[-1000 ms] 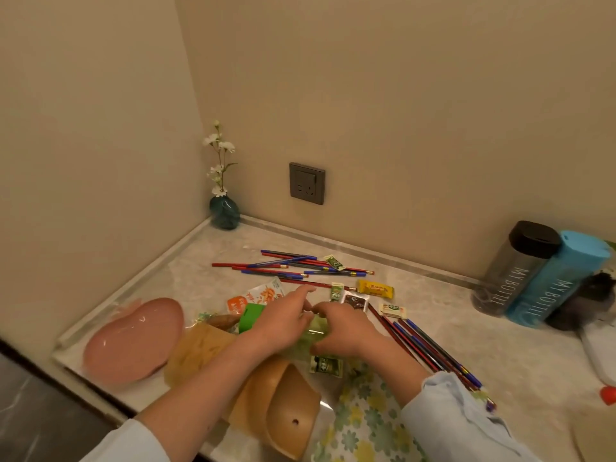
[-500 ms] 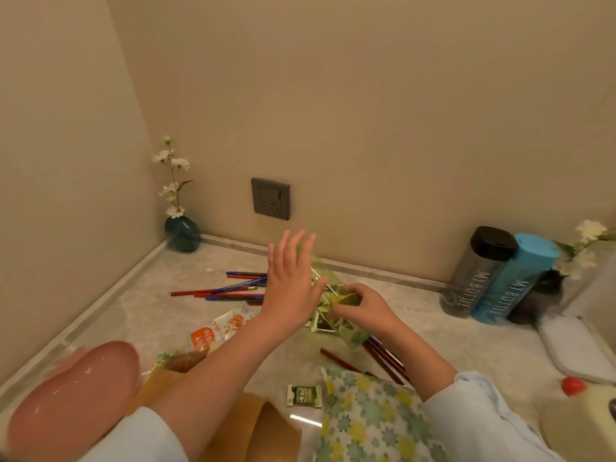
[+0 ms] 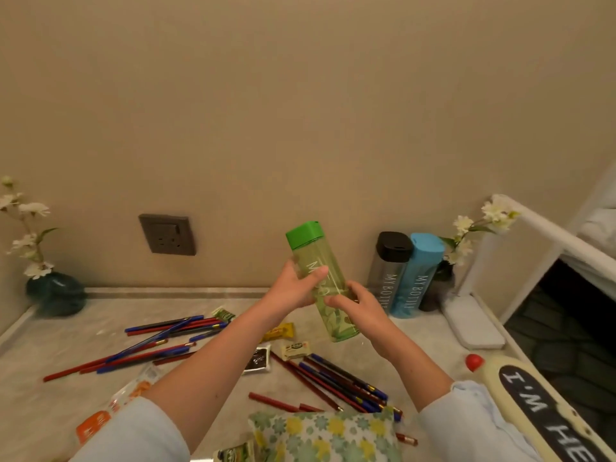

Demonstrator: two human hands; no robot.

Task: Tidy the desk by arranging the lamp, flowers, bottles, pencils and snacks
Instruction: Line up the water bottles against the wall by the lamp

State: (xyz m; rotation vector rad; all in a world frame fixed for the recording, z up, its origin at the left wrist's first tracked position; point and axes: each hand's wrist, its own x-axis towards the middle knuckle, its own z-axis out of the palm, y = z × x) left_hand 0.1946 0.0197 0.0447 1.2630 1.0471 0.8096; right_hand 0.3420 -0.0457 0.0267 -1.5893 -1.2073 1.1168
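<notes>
While left grip (image 3: 293, 290) and right grip (image 3: 361, 306) clasp the green bottle (image 3: 340, 323), pencils (image 3: 336, 381) and snacks (image 3: 295, 349) lie scattered below.

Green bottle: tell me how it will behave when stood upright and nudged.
The green bottle looks see-through and empty, so it is probably light. Its squarish shape and flat sides suggest it won't roll. Tall and narrow, it may tip if nudged high.

Centre frame, the green bottle (image 3: 321, 285) is translucent with a brighter green cap. To its right stand a grey bottle (image 3: 386, 275) with a black cap and a sky-blue bottle (image 3: 418, 278). The pencils (image 3: 173, 325) at lower left are red and blue. The bottom-centre pouch (image 3: 326, 435) shows green-and-yellow flowers.
</notes>
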